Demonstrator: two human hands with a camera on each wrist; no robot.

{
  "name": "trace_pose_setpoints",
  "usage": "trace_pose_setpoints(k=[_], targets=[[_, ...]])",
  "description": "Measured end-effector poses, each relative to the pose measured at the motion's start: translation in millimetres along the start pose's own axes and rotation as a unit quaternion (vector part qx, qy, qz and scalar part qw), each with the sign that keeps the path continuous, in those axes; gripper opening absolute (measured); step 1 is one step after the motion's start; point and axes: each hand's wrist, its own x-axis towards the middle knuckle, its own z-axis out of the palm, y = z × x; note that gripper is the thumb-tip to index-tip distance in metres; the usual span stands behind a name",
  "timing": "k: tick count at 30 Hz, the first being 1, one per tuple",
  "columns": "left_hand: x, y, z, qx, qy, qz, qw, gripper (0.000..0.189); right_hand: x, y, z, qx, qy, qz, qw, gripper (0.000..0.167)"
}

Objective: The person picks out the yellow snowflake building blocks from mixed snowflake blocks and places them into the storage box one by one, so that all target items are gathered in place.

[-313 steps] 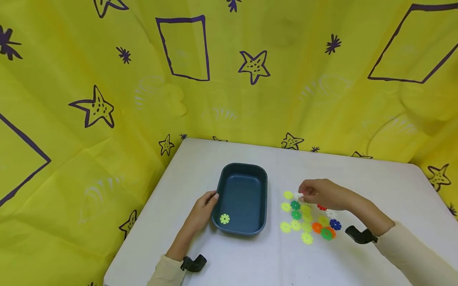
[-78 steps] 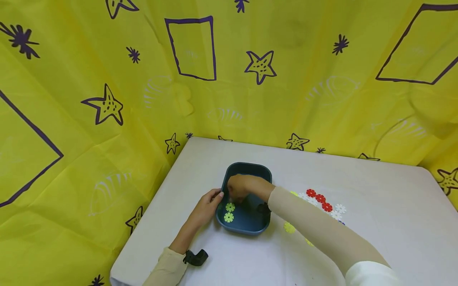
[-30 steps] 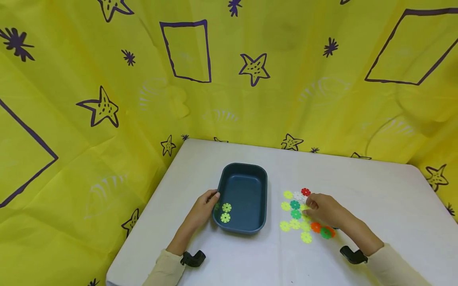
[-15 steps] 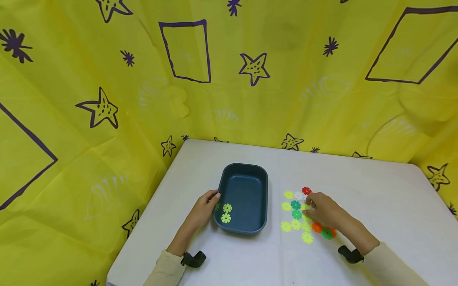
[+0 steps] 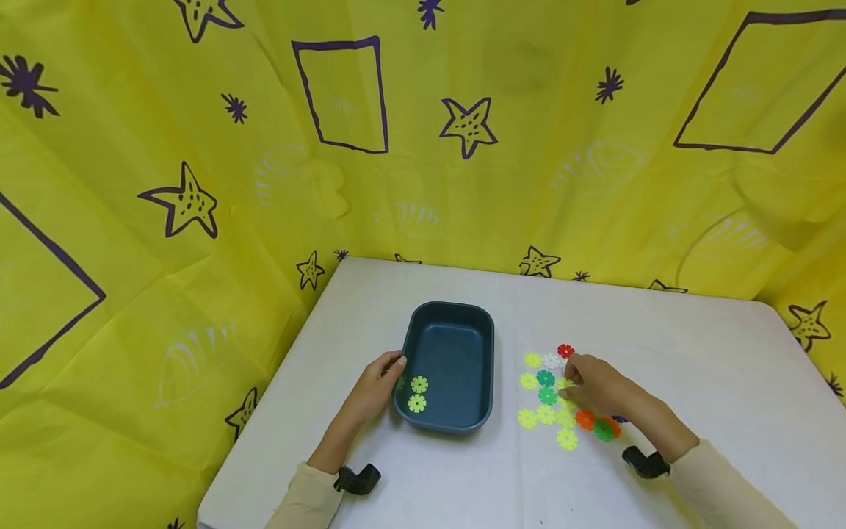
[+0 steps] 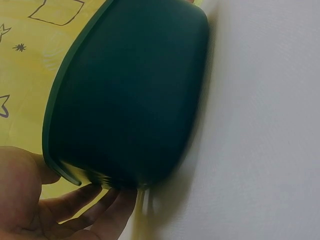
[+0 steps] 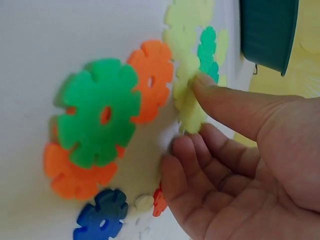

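Note:
My left hand (image 5: 371, 389) grips the left rim of a dark teal plastic tub (image 5: 452, 360). Inside lie two yellow notched flower discs (image 5: 418, 394); whether a greenish patch on the wall beside them is a disc or a reflection, I cannot tell. Right of the tub, my right hand (image 5: 600, 386) reaches down into a spread of coloured discs. In the right wrist view, its thumb and index finger pinch a yellow flower disc (image 7: 191, 116) by opposite edges, low at the table. Other fingers curl below. From the head, that disc is mostly hidden by the hand.
Around the right hand lie green discs (image 5: 547, 395), an orange disc (image 5: 585, 419), a green disc (image 5: 604, 430) overlapping another orange one, a red disc (image 5: 565, 351), white discs (image 5: 551, 361) and a blue disc (image 7: 102, 220). Yellow sheeting (image 5: 410, 198) stands behind the white table (image 5: 694, 353).
Since the oldest frame, a second yellow disc has appeared in the tub. My right hand was inside the tub, then returned to the discs; it has barely shifted this last second. Left hand stays put.

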Motion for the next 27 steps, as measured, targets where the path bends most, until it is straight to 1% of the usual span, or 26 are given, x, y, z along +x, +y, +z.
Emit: trace_pose_setpoints(k=[3,7,15,23,27], targets=[[-0.4,0.0,0.3,-0.002,0.001,0.0,1.0,0.049,2.1,1,-4,0.015,-0.023,0.012,0.9996,0.029],[-1.3,-0.3,0.3,-0.003,0.003,-0.001,1.0,0.049,4.4,4,-5,0.029,-0.037,0.007,0.9989,0.029],[-0.2,0.2,0.1,-0.002,-0.001,-0.002,1.0,0.051,6.3,9,-7,0.024,-0.027,-0.022,0.9991,0.026],[0.2,-0.7,0.0,0.003,-0.005,-0.004,1.0,0.052,6.9,14,-11,0.043,-0.031,-0.038,0.9979,0.021],[0.4,-0.8,-0.4,0.005,-0.003,-0.004,1.0,0.052,7.3,16,-13,0.039,-0.032,-0.058,0.997,0.019]])
